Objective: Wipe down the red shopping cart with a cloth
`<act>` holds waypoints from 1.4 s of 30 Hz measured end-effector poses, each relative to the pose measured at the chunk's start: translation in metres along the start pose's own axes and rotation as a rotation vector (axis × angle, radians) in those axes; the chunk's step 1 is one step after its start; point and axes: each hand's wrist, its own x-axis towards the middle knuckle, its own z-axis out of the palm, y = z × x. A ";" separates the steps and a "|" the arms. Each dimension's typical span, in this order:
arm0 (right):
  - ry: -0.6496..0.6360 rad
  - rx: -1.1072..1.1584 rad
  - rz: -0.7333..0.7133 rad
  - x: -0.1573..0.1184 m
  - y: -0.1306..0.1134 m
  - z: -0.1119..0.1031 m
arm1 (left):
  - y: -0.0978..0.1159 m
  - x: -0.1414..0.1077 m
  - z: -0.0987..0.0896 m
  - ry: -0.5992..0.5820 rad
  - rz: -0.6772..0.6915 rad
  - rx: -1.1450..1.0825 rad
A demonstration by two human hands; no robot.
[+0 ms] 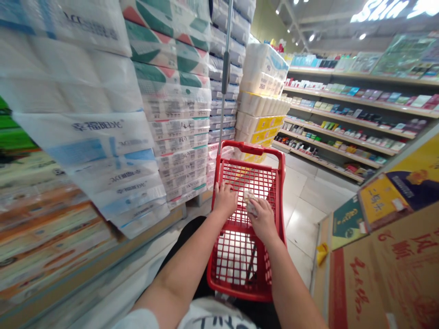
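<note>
A red plastic shopping basket cart (240,292) with mesh walls stands right in front of my body. My left hand (225,201) is at its left side, fingers bent over the rim and mesh. In my right hand (264,218) is a crumpled whitish cloth (251,201), pressed against the mesh of the far wall. The fingers close around the cloth and hide part of it. At the cart's far end is a red handle bar (252,149), with a grey metal pole (225,68) rising beside it.
Stacked tissue packs (106,151) and green-and-white packs (171,91) rise along the left on a low platform. Toilet roll packs (260,105) stand ahead. Shelves of small boxed goods (353,109) line the back right. Cardboard cartons (384,269) flank the tiled floor (302,219) at right.
</note>
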 end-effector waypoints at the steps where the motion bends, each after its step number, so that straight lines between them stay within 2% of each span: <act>1: 0.011 -0.087 0.044 0.000 0.002 -0.002 | 0.000 0.000 0.000 -0.003 0.001 0.002; 3: 0.064 -0.233 0.163 -0.001 0.004 -0.004 | 0.000 0.000 0.000 -0.004 0.004 0.005; 5: 0.118 -0.307 0.208 -0.001 0.003 -0.004 | 0.000 0.000 0.001 0.002 0.008 0.001; 7: 0.109 -0.293 0.112 -0.001 0.000 0.000 | 0.000 0.000 0.002 0.011 0.012 -0.007; 10: 0.010 -0.190 -0.055 0.002 -0.001 0.004 | 0.000 0.000 0.003 0.014 0.005 -0.013; 12: 0.006 -0.175 -0.006 0.004 -0.001 0.005 | 0.000 0.000 0.003 0.012 0.001 -0.014; 15: 0.082 -0.232 0.132 0.006 -0.004 0.007 | -0.001 0.000 0.003 0.013 0.007 -0.021; 17: 0.063 -0.210 0.070 0.004 -0.010 0.010 | -0.001 0.000 0.002 0.013 0.006 -0.019; 20: -0.062 -0.100 -0.141 0.001 -0.017 0.011 | -0.001 0.000 0.002 0.008 0.009 -0.007; 21: -0.071 -0.087 -0.147 0.000 -0.017 0.011 | -0.001 0.000 0.002 0.010 0.010 -0.004; 25: 0.124 -0.135 0.140 0.000 -0.009 0.006 | -0.001 0.000 0.003 0.029 0.020 -0.004; 27: 0.131 -0.085 0.140 0.000 -0.007 0.006 | -0.001 0.000 0.003 0.031 0.021 -0.004; 30: 0.019 0.000 0.012 -0.001 -0.008 0.006 | -0.001 0.000 0.003 0.030 0.017 -0.002; 32: 0.054 -0.071 0.103 -0.001 -0.006 0.004 | -0.001 0.000 0.004 0.028 0.020 -0.003; 34: 0.154 -0.215 0.260 0.000 -0.003 0.001 | -0.001 0.001 0.004 0.026 0.018 -0.007; 35: 0.187 -0.277 0.293 0.000 -0.002 0.000 | -0.001 0.001 0.004 0.024 0.014 -0.009; 37: 0.160 -0.316 0.232 0.000 -0.001 0.000 | -0.001 0.001 0.004 0.022 0.009 -0.014; 40: -0.019 -0.243 0.022 -0.001 -0.002 0.003 | -0.001 0.001 0.004 0.021 0.013 -0.017; 42: -0.087 -0.218 -0.031 -0.001 0.000 0.003 | -0.001 0.000 0.004 0.019 0.016 -0.016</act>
